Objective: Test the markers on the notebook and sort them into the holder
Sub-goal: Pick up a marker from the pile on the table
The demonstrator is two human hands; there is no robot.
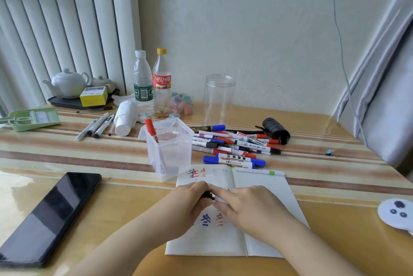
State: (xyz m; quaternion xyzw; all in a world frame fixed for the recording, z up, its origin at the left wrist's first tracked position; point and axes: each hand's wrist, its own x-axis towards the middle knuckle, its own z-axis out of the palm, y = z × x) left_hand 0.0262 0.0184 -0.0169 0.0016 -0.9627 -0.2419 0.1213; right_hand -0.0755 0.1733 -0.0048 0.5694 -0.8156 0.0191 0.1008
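Black-capped marker gripped by both hands over lined notebook.

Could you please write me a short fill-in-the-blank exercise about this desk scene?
1. The clear holder has one marker in it, with a ____ cap.
2. Both hands, left hand and right hand, hold a marker over the open ____.
3. The dark phone lies to the ____ of the notebook.

Missing words: red; notebook; left
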